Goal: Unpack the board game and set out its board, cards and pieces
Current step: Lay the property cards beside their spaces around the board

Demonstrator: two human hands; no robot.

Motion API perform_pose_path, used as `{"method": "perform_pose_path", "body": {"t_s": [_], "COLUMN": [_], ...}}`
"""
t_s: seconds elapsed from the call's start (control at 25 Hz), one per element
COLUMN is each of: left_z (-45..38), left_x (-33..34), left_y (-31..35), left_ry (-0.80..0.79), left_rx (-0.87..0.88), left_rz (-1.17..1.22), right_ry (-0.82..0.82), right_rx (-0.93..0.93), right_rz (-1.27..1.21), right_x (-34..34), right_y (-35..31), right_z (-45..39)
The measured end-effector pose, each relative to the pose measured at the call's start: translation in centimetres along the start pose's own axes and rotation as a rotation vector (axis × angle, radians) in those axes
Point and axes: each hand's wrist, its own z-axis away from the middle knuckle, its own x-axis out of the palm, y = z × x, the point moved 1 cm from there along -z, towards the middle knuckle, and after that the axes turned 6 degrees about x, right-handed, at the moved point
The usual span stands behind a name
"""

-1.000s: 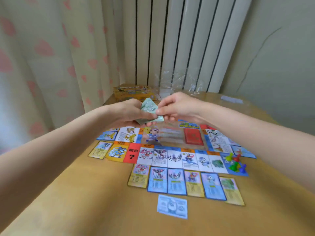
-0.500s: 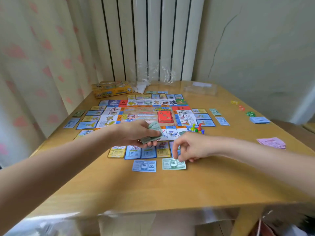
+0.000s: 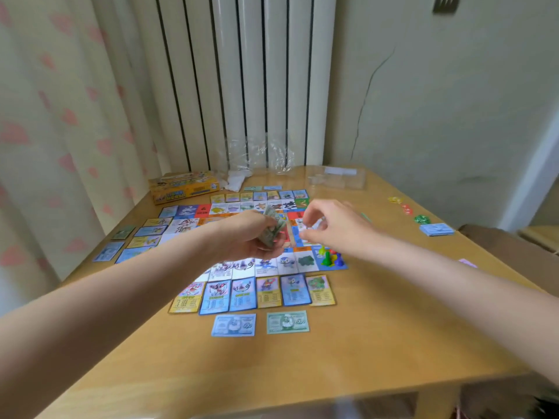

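Note:
The game board (image 3: 246, 206) lies flat in the middle of the wooden table (image 3: 378, 343), ringed by property cards (image 3: 267, 293) along its near, left and far sides. Coloured pawns (image 3: 329, 257) stand on its near right corner. My left hand (image 3: 248, 237) hovers over the board and grips a stack of green play money (image 3: 273, 229). My right hand (image 3: 332, 229) is just right of that stack with its fingers loosely curved and nothing visible in them. A blue 500 note (image 3: 233, 325) and a green note (image 3: 287, 322) lie side by side in front of the near cards.
The yellow game box (image 3: 184, 189) sits at the far left, with crumpled plastic wrap (image 3: 260, 155) and a clear tray (image 3: 338, 176) behind the board. At the right lie a blue note stack (image 3: 436, 229), small yellow, red and green tokens (image 3: 421, 219), and pink notes (image 3: 467, 263).
My right hand has left the green note on the table beside the blue one and risen back to the money stack in my left hand.

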Motion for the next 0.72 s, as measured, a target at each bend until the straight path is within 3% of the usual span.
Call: {"method": "perform_pose_path", "body": {"t_s": [0.08, 0.16, 0.24, 0.36, 0.56, 0.72], "left_z": [-1.0, -2.1, -3.6, -6.3, -10.5, -13.1], "left_x": [1.8, 3.9, 6.0, 8.5, 13.3, 18.2], "left_y": [0.5, 0.8, 1.1, 1.9, 2.6, 1.9], "left_ry": [-0.095, -0.198, -0.242, -0.253, -0.337, -0.301], "left_rx": [-0.010, 0.007, 0.067, 0.113, 0.062, 0.095], "left_rz": [-0.003, -0.112, -0.192, -0.182, -0.163, -0.229], "right_ry": [0.103, 0.068, 0.012, 0.069, 0.265, 0.218], "right_rx": [0.028, 0.019, -0.038, -0.046, 0.104, 0.418], "right_rz": [-0.089, -0.131, -0.058, 0.018, -0.099, -0.395], "right_x": [-0.9, -1.3, -1.2, -1.8, -4.8, -7.6], "right_y": [1.2, 2.3, 3.2, 5.2, 10.9, 17.9], "right_z": [-0.8, -1.3, -1.5, -1.8, -2.4, -2.0]}}
